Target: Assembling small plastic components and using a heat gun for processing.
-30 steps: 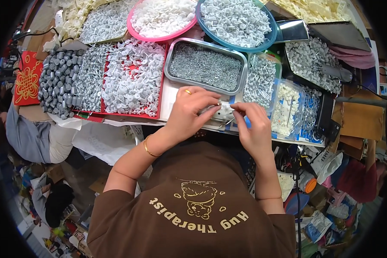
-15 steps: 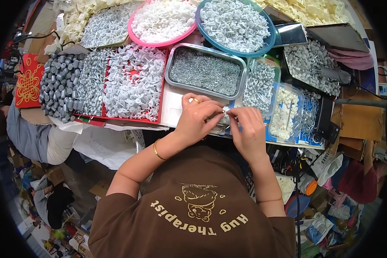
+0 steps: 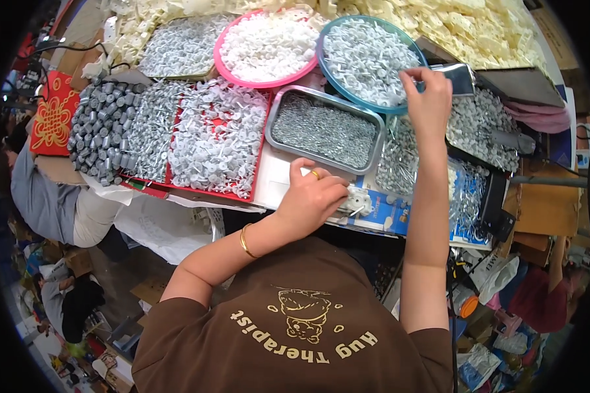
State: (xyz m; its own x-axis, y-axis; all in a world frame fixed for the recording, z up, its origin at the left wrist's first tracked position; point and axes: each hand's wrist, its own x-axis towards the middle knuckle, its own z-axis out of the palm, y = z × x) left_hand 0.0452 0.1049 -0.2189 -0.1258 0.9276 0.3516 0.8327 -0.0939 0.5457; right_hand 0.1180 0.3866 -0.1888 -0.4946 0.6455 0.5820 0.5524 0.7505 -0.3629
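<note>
My left hand [image 3: 313, 200], with a gold ring and a gold bangle, is closed on a small white plastic part [image 3: 359, 202] at the table's near edge. Metal shows on that part, and my fingers cover some of it. My right hand [image 3: 430, 95] is at the right rim of a teal bowl [image 3: 421, 57] full of small white plastic pieces with metal pins [image 3: 364, 59]. Its thumb and forefinger are pinched over these pieces; whatever is between the tips is too small to make out.
A metal tray [image 3: 274, 134] of small metal parts lies between my hands. Left of it stand a red box [image 3: 259, 173] of white-headed pins and a heap of grey cylinders [image 3: 101, 124]. Behind is a pink bowl [image 3: 219, 62] of white pieces. A black box [image 3: 495, 200] stands at right.
My right hand has left my left hand and reached forward and right to the teal bowl. My left hand stays near the table edge with the white part. The view has shifted slightly.
</note>
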